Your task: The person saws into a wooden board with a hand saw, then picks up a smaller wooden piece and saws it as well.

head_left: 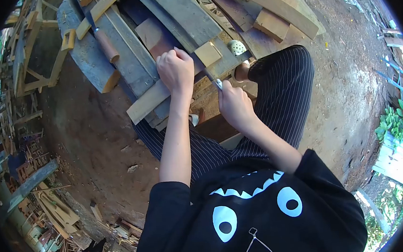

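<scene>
My left hand (176, 71) is closed in a fist over a light wooden board (148, 102), pressing it onto the plank bench (137, 79). Just to the right, my right hand (235, 103) wraps round the pale handle of a thin metal-bladed tool (212, 76); its exact kind cannot be made out. The blade points up and away, its far part meeting the wood near the board's right side. A small square wooden block (208, 54) sits on the planks just beyond both hands.
On the bench's left lie a tool with a round wooden handle (106, 46) and a yellowish wooden grip (68, 39). Curved timber (267, 4) and a thick block (271, 24) are at the back right. My legs (284, 93) straddle the bench's near end.
</scene>
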Demonstrator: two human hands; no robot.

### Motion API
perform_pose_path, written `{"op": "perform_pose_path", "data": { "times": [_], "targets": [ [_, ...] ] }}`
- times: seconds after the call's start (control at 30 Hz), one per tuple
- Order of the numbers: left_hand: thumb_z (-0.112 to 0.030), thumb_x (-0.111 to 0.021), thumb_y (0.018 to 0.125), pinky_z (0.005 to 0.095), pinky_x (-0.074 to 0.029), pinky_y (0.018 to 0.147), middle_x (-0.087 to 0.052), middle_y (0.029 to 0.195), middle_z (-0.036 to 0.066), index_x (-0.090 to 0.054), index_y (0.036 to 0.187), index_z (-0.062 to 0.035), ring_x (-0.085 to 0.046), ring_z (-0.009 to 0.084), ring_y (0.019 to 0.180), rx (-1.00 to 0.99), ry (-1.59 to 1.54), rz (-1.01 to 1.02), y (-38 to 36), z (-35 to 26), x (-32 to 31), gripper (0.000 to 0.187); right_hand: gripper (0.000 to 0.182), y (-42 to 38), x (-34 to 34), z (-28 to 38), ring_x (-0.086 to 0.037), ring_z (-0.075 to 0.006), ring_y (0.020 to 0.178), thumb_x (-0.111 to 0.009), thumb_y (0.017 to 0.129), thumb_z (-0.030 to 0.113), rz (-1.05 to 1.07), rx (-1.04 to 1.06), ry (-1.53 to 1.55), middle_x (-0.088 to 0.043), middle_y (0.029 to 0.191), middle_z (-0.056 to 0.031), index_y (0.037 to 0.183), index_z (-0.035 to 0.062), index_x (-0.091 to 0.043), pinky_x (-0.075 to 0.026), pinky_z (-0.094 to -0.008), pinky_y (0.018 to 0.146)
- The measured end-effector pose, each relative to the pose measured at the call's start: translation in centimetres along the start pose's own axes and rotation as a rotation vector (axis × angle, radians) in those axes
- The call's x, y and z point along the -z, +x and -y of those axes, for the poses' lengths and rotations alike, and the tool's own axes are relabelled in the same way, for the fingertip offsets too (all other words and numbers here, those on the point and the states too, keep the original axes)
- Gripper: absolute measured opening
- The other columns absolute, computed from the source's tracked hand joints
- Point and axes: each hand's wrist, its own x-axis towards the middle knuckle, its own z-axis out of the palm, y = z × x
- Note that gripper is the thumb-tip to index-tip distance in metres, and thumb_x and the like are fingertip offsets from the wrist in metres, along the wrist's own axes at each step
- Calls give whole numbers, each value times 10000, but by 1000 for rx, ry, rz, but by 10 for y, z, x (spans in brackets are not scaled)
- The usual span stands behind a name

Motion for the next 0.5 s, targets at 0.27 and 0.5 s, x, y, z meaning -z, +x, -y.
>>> {"op": "perform_pose_path", "data": {
  "times": [0.27, 0.5],
  "targets": [
    [-81, -532, 800, 418, -469, 660, -602, 638, 204, -579, 568, 35, -570, 350, 649, -22, 0, -12, 3, 0, -2, 264, 145, 3, 2, 1, -590, -451, 644, -509, 876, 113, 26, -21, 20, -582, 660, -265, 833, -23, -487, -479, -520, 572],
    [-88, -534, 795, 427, -469, 663, -596, 633, 205, -573, 559, 27, -566, 360, 637, 22, -23, -24, 4, -2, -1, 265, 151, -35, 18, -5, -607, -456, 668, -494, 852, 120, 137, -96, -12, -591, 671, -272, 876, -25, -458, -498, -531, 592]
  ]
}}
